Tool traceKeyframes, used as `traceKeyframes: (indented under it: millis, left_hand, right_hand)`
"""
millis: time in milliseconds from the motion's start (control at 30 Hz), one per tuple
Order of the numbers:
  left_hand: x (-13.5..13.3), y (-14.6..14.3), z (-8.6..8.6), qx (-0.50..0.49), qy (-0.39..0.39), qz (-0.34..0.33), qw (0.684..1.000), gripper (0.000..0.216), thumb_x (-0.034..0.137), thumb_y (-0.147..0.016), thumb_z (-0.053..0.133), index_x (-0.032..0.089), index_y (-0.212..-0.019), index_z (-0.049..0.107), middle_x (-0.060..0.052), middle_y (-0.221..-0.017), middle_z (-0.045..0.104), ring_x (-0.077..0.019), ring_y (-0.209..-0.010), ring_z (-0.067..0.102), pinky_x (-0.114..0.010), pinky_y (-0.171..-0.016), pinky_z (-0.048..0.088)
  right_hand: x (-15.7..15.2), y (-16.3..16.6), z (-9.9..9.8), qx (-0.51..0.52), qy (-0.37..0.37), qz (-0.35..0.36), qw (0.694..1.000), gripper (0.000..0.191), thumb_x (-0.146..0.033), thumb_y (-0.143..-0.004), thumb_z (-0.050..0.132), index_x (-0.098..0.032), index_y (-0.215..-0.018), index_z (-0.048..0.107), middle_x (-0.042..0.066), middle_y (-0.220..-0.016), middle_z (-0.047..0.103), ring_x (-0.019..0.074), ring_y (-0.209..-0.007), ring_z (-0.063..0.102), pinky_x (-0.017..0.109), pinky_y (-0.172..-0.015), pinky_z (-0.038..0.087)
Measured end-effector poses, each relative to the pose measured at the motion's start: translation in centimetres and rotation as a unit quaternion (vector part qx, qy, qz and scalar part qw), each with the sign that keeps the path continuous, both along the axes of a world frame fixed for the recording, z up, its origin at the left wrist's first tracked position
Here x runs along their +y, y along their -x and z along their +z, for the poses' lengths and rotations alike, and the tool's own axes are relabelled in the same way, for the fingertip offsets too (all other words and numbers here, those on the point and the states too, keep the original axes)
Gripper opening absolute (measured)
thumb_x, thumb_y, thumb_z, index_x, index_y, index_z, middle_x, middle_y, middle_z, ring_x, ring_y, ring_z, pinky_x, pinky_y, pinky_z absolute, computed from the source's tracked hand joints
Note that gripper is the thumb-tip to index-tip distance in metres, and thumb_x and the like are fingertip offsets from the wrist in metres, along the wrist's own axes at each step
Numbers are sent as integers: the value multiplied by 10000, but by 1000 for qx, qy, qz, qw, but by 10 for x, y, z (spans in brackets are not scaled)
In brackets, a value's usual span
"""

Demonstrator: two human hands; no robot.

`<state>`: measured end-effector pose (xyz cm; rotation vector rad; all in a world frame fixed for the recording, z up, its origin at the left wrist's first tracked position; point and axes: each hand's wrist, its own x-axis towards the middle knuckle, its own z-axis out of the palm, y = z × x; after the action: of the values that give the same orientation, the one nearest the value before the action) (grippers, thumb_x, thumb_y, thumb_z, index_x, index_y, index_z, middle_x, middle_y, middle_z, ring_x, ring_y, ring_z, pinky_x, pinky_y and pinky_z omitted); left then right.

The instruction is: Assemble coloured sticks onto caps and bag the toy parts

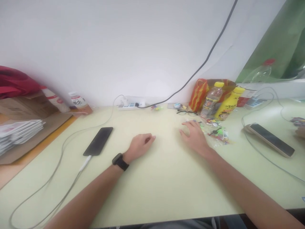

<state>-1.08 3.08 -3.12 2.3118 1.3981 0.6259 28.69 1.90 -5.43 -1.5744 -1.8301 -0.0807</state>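
My left hand [139, 145] rests on the pale yellow-green table [152, 190] near its middle, fingers curled under loosely, with nothing visible in it; a black watch sits on that wrist. My right hand [194, 136] lies flat on the table with fingers stretched toward a small heap of colourful little pieces in clear wrapping [218, 132]. Its fingertips are at the heap's left edge. Behind the heap lie black-rimmed glasses [187, 112].
A black phone [98, 141] on a white cable lies left of my hands. A second phone [271, 139] lies at the right. Two yellow-capped bottles [230, 103] and a red-orange bag stand at the back, with a power strip [131, 104]. Stacked papers and cardboard sit far left.
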Motion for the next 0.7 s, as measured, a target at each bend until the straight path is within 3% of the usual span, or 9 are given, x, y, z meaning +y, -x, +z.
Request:
traceKeyframes:
  millis: [200, 467, 600, 700]
  left_hand:
    - [-1, 0, -1, 32, -27, -24, 999, 469, 484, -1007, 441, 203, -633, 406, 26, -569, 415, -149, -544, 350, -301, -581, 224]
    - [0, 1, -3, 34, -30, -23, 999, 461, 472, -1005, 455, 203, -631, 450, 27, -568, 439, -144, -539, 362, -300, -578, 236]
    - [-1, 0, 0, 35, -18, -22, 999, 422, 469, -1007, 460, 211, -687, 553, 27, -609, 532, -147, -567, 432, -293, -589, 278]
    - [-3, 0, 2, 9, 1, -28, 1000, 304, 474, -1004, 487, 241, -924, 665, 18, -780, 663, -158, -660, 539, -288, -646, 370]
  right_hand:
    - [-1, -5, -9, -106, 23, -62, 992, 499, -379, -902, 587, -144, -1342, 582, 191, -1379, 577, 389, -1289, 470, 526, -1067, 389]
    - [-5, -3, -6, -136, 51, -61, 988, 406, -371, -914, 584, -162, -1259, 629, 184, -1325, 633, 388, -1279, 493, 524, -1025, 407]
    - [-9, 3, 2, -104, 51, -43, 992, 304, -330, -897, 607, -181, -1148, 690, 165, -1282, 672, 374, -1261, 529, 507, -1022, 421]
    - [-14, 11, 16, 18, 82, 40, 996, 229, -372, -935, 578, -212, -1009, 723, 102, -1091, 748, 297, -1057, 653, 411, -877, 501]
